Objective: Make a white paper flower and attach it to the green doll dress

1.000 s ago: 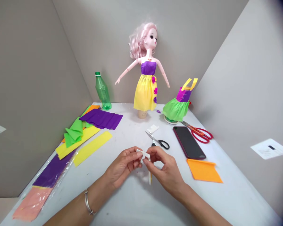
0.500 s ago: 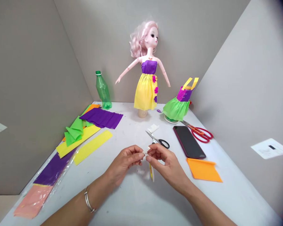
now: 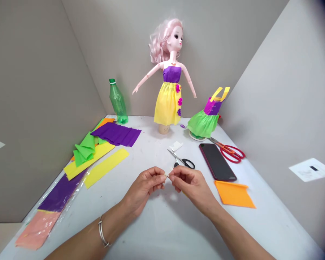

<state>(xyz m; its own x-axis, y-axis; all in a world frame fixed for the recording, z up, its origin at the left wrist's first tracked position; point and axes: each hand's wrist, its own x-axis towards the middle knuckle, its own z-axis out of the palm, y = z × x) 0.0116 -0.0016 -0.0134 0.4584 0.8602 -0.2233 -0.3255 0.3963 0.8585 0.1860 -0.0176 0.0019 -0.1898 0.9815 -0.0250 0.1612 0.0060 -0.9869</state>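
My left hand [image 3: 146,185] and my right hand [image 3: 191,185] meet above the middle of the table, fingertips almost touching. Between them is a tiny white piece [image 3: 167,175], pinched from both sides; it is too small to name. Fingers of both hands are closed. Just beyond my right hand lie black-handled scissors [image 3: 189,164], blades apart, with a small white scrap [image 3: 176,146] behind them. A little yellow shows under my right hand, mostly hidden by the palm.
A pink-haired doll [image 3: 171,76] stands at the back, with a green bottle [image 3: 117,103] to its left and a small paper dress [image 3: 206,117] to its right. Red-handled scissors [image 3: 231,153], a phone [image 3: 218,162] and orange paper [image 3: 234,194] lie right; coloured paper sheets [image 3: 116,133] lie left.
My right fingertips have closed in against the left ones around the white piece. A narrow yellow-and-white strip that hung below my right hand is now mostly hidden.
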